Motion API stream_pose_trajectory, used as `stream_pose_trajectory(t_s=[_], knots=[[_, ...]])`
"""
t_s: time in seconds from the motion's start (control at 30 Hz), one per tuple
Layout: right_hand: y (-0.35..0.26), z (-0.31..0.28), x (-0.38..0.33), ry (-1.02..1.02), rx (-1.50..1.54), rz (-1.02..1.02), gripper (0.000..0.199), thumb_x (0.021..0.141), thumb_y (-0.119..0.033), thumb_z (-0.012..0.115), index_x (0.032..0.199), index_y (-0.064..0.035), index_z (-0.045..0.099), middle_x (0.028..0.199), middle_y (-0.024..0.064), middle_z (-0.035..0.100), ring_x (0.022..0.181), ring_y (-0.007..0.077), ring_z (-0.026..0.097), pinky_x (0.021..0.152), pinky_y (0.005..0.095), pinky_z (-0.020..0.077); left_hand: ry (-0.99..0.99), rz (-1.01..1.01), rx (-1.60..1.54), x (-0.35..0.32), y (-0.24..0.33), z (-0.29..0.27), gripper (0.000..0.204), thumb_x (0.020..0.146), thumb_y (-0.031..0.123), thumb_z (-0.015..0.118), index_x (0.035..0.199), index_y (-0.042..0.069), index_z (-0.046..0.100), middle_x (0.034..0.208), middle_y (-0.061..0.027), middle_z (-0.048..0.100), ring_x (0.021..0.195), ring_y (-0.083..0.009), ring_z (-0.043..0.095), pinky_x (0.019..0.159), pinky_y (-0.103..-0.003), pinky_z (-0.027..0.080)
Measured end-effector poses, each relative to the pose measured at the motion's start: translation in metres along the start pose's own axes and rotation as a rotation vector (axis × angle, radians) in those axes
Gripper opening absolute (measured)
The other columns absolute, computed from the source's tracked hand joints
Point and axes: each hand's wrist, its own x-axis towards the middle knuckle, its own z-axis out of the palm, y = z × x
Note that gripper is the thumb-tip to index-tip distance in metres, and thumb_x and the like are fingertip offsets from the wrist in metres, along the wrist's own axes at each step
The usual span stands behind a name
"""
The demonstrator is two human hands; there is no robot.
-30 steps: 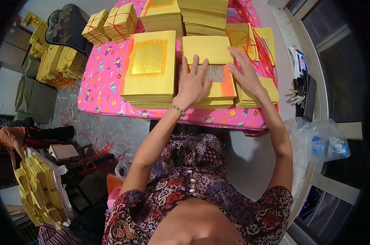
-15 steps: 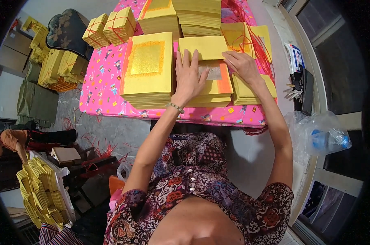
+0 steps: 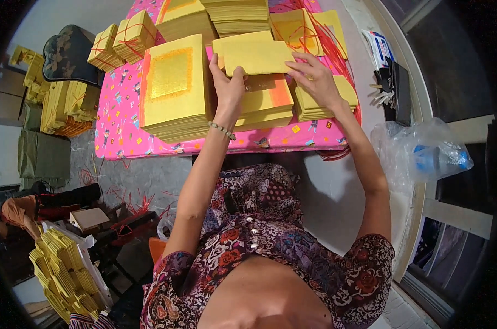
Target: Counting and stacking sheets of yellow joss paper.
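A folded yellow paper (image 3: 254, 55) is held over the middle stack of yellow paper sheets (image 3: 264, 103), whose top sheet shows an orange strip. My left hand (image 3: 227, 90), with a beaded bracelet at the wrist, grips the paper's left end between thumb and fingers. At the other end, my right hand (image 3: 317, 82) pinches the right edge with its fingertips. Left of them stands a taller stack of yellow sheets (image 3: 171, 77) with a gold square on top. Beside my right wrist lies a lower pile of folded yellow papers (image 3: 336, 90).
Tied yellow bundles (image 3: 133, 35) and further stacks sit at the back of the pink patterned tablecloth (image 3: 117, 118). Red strings (image 3: 336, 49) trail along its right side. A clear plastic bag (image 3: 424, 153) hangs at right. Another person (image 3: 21, 211) bends over yellow bundles at lower left.
My left hand has gone from lying flat on the folded paper to gripping its left end. The paper is slightly raised and tilted. The whole view has shifted a little.
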Motion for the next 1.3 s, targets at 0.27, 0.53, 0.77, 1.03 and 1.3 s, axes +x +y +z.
stream_pose_trajectory(t_s=[0.27,0.53,0.77,1.03,1.3], knots=[[0.016,-0.026,-0.03,0.319,0.75,0.637,0.051,0.096,-0.021,0.066,0.138,0.0013,0.048,0.122,0.0153,0.06,0.106,0.0183,0.062,0.086,0.027,0.0524,-0.162,0.095,-0.172,-0.027,0.0,0.047,0.072,0.087,-0.002,0.056,0.149,0.0,0.02,0.124,-0.0168,0.056,0.105,-0.0206,0.06,0.087,-0.032,0.052],[0.059,-0.048,-0.089,0.308,0.604,0.736,0.039,0.095,-0.007,0.062,0.132,0.0035,0.051,0.111,0.0108,0.063,0.094,0.0125,0.065,0.081,0.0232,0.0518,-0.382,0.208,0.017,-0.055,-0.039,0.1,0.071,0.088,0.0,0.056,0.146,-0.005,0.016,0.135,-0.025,0.046,0.126,-0.0301,0.048,0.107,-0.037,0.039],[0.095,-0.029,-0.121,0.239,0.447,0.738,0.04,0.093,-0.012,0.063,0.13,-0.0014,0.052,0.103,0.0137,0.067,0.088,0.0165,0.067,0.075,0.0284,0.0523,-0.362,0.43,0.477,-0.072,-0.069,0.108,0.08,0.089,0.0,0.05,0.149,-0.014,-0.001,0.154,-0.0365,0.016,0.144,-0.0458,0.022,0.12,-0.042,0.021],[0.102,-0.017,-0.134,0.212,0.313,0.774,0.039,0.091,-0.014,0.062,0.128,-0.0034,0.052,0.101,0.0145,0.068,0.092,0.0228,0.066,0.081,0.0357,0.0511,-0.35,0.324,0.594,-0.075,-0.084,0.108,0.08,0.091,0.002,0.051,0.15,-0.012,-0.002,0.144,-0.0432,0.025,0.126,-0.056,0.043,0.105,-0.051,0.04],[0.09,-0.022,-0.132,0.182,0.191,0.72,0.039,0.091,-0.011,0.062,0.127,-0.0024,0.049,0.107,0.0172,0.063,0.096,0.0267,0.063,0.087,0.0381,0.0488,-0.436,0.226,0.671,-0.077,-0.074,0.106,0.056,0.091,0.003,0.053,0.142,0.003,0.031,0.117,-0.038,0.044,0.091,-0.0548,0.058,0.086,-0.056,0.049]])
